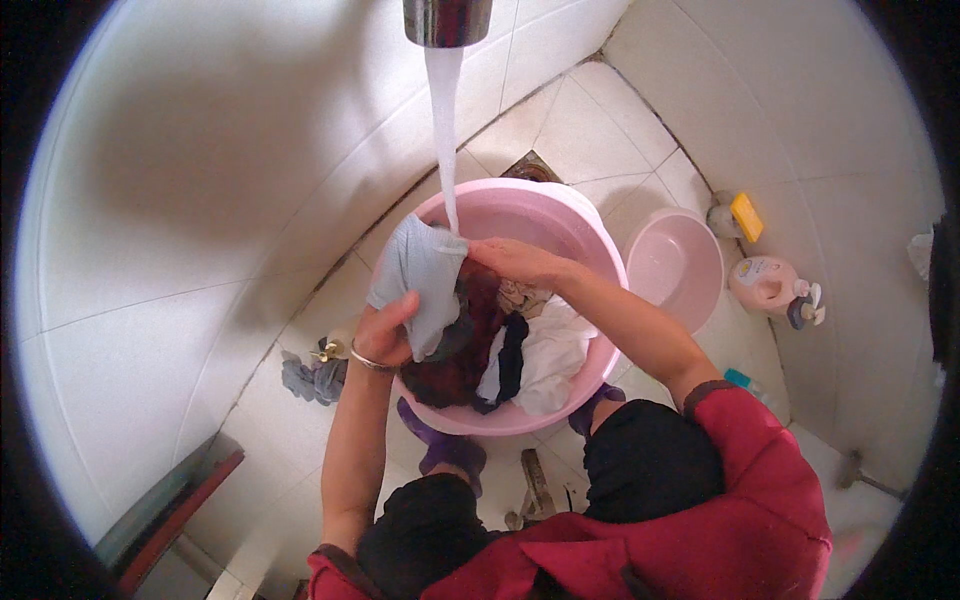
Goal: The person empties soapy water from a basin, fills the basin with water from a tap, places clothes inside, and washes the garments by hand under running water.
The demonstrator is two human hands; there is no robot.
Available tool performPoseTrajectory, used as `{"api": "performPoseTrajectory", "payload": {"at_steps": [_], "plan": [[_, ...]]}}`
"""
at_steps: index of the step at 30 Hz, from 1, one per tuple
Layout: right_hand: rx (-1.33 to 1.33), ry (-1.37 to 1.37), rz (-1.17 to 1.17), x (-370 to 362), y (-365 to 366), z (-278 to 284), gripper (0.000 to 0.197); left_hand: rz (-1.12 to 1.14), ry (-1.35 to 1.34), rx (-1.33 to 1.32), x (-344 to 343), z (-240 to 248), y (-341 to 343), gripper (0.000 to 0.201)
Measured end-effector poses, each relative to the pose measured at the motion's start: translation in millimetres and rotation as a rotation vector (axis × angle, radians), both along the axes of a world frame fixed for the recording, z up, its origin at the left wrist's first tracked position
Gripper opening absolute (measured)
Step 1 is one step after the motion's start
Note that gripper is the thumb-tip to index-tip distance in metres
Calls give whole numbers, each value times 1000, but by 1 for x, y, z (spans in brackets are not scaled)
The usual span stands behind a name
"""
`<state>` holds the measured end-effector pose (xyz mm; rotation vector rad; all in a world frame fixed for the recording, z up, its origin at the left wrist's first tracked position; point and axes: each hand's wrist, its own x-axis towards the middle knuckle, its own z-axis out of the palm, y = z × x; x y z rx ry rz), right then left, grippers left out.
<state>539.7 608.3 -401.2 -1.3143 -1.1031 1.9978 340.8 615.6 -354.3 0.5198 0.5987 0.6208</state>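
Observation:
A light grey ribbed cloth garment point(415, 275) hangs over the left side of a large pink basin point(596, 215). My left hand point(385, 330), with a bracelet at the wrist, grips its lower left part, thumb on top. My right hand point(510, 262) holds its upper right edge, close to where water point(445, 130) falls from a metal faucet point(447, 22). The right fingertips are partly hidden. Below my hands the basin holds dark red cloth point(440, 380), white cloth point(555, 355) and a black cloth strip point(512, 358). What kind of garment the grey one is, I cannot make out.
A smaller pink basin point(680, 268) stands to the right, beside a pink pump bottle point(770, 285) and a yellow block point(746, 217) by the wall. Dark grey cloth point(314, 380) lies on the tiled floor at left. A floor drain point(532, 167) sits behind the basin.

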Motion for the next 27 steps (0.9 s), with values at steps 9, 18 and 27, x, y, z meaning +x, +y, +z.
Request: {"api": "performPoseTrajectory", "payload": {"at_steps": [9,18,27], "plan": [[721,-318,-45,21,8,-6,26,137,67,-168,6,-15,10,55],[1286,-1084,54,-69,-22,-25,30,-68,749,817,28,-132,-30,34],[323,-551,-286,-28,-20,-88,30,208,293,-467,37,-116,-19,26]]}}
